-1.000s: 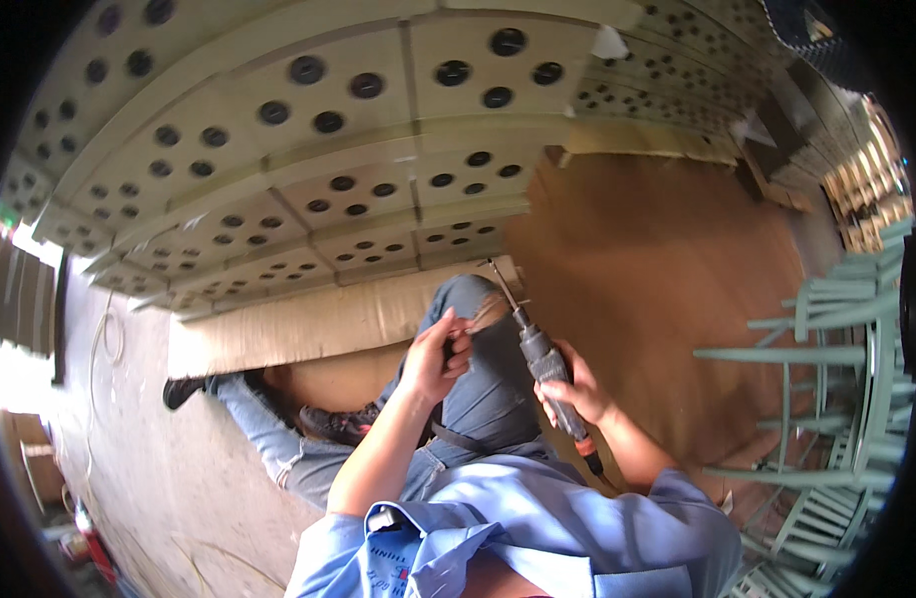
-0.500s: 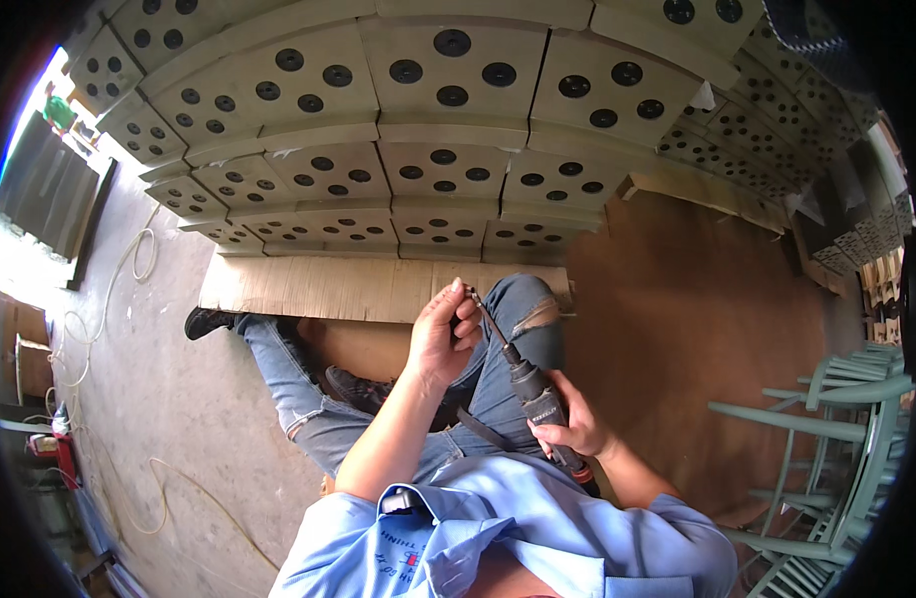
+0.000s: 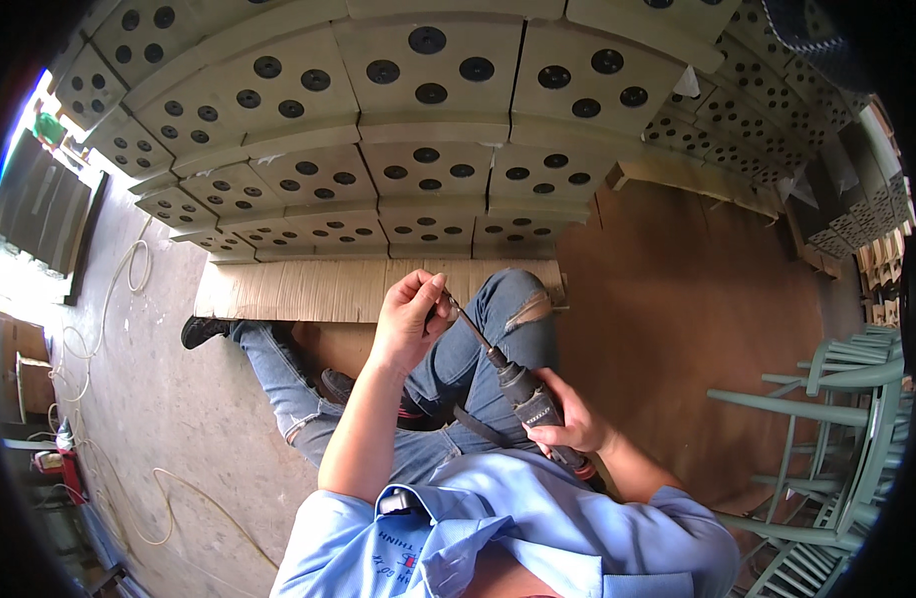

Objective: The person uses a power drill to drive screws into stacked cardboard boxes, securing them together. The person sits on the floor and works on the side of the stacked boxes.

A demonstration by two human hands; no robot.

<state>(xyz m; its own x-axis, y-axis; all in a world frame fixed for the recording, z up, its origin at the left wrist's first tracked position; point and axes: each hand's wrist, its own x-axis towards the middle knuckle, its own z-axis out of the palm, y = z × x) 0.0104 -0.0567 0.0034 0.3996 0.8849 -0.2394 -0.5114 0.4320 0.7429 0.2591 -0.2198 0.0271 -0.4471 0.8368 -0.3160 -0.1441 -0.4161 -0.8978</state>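
Observation:
My right hand (image 3: 567,419) is wrapped round the body of a dark power screwdriver (image 3: 527,391), which slants up and to the left across my lap. A long thin bit (image 3: 473,326) runs from its nose to my left hand (image 3: 415,317). The left fingers are pinched together at the tip of that bit. Whatever small piece lies between them is too small to name. Both hands are above my bent knee in torn blue jeans (image 3: 508,324), just this side of a cardboard sheet (image 3: 308,289).
Ahead rises a stack of pale panels (image 3: 426,120) with black round discs in groups. Grey-green chair frames (image 3: 826,409) stand at the right, beside the brown floor (image 3: 677,329). A pale hose (image 3: 164,503) winds over the concrete at the left. Dark boards (image 3: 44,219) lean farther off.
My left hand has drawn slightly left, and the screwdriver's bit has swung left with it. The right hand keeps its hold on the tool. The whole view has shifted a little.

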